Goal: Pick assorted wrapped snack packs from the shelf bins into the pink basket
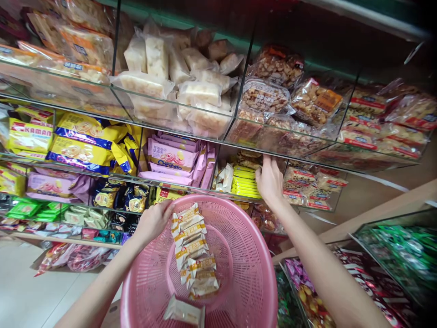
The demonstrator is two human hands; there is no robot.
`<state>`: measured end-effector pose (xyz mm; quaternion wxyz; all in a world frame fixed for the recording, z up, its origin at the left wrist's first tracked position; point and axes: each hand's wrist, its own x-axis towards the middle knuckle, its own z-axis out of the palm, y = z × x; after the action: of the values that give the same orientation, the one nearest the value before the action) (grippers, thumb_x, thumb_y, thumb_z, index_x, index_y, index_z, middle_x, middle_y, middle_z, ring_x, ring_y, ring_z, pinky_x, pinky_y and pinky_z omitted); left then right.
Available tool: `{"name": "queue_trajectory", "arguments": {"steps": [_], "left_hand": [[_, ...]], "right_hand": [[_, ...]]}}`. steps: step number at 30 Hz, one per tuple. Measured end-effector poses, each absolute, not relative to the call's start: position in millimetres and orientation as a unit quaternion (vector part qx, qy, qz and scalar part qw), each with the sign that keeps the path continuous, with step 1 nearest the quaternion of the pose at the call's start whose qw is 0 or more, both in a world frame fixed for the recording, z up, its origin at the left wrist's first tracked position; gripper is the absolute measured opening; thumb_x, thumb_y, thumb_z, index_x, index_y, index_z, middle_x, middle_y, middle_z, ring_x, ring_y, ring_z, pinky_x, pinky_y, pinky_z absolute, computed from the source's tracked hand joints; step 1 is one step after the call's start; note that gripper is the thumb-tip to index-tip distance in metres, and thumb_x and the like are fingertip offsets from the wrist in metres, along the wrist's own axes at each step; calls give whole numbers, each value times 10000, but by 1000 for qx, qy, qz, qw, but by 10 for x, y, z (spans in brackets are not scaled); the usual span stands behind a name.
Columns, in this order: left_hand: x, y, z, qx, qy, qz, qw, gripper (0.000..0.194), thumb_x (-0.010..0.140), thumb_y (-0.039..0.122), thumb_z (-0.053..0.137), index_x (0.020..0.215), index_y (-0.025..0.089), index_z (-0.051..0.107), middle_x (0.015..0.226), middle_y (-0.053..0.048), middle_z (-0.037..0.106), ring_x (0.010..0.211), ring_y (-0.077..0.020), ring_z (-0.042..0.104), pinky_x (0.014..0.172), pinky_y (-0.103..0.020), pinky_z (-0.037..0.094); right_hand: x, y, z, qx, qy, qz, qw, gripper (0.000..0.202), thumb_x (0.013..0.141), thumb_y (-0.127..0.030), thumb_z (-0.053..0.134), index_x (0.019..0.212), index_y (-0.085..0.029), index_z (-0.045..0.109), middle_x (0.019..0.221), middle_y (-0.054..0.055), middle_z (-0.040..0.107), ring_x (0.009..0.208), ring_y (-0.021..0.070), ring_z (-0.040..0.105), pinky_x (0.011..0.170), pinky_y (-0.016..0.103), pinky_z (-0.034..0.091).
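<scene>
My left hand is closed on the rim of a pink plastic mesh basket, which tilts toward me. Inside it lie several white-and-orange wrapped snack bars in an overlapping row, plus a plain whitish packet nearer to me. My right hand reaches into a shelf compartment, beside a stack of yellow packets. Its fingertips are hidden below the upper glass shelf, so I cannot tell whether they grip anything. White-wrapped pieces lie left of the yellow stack.
The upper shelf holds white wrapped blocks and nut brittle packs; its glass front overhangs my right hand. Purple biscuit packs fill the compartment to the left. Candy bins stand at the lower right.
</scene>
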<state>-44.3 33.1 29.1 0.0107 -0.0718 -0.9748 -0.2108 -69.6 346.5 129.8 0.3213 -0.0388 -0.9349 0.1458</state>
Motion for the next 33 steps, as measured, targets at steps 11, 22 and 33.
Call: {"name": "queue_trajectory", "arguments": {"steps": [11, 22, 33], "left_hand": [[-426, 358, 314, -67, -976, -207, 1, 439, 893, 456, 243, 1080, 234, 572, 1000, -81, 709, 972, -252, 648, 781, -319, 462], [-358, 344, 303, -53, -978, -204, 8, 444, 894, 459, 239, 1058, 226, 579, 985, -82, 709, 958, -250, 649, 779, -314, 460], [-349, 353, 279, -56, -979, -196, 7, 444, 898, 459, 228, 1065, 238, 576, 973, -74, 715, 960, -247, 652, 768, -309, 461]], "right_hand": [[499, 2940, 279, 142, -904, 300, -269, 652, 649, -501, 694, 1192, -182, 523, 1138, 102, 620, 1022, 273, 582, 850, 377, 473], [559, 2717, 57, 115, -880, 376, -267, 558, 590, -319, 754, 1106, -198, 577, 1020, 48, 676, 875, 220, 625, 744, 308, 481], [1059, 2435, -18, 360, -901, 55, -236, 391, 672, -433, 690, 865, -94, 687, 773, 124, 718, 629, 239, 652, 523, 285, 457]]}}
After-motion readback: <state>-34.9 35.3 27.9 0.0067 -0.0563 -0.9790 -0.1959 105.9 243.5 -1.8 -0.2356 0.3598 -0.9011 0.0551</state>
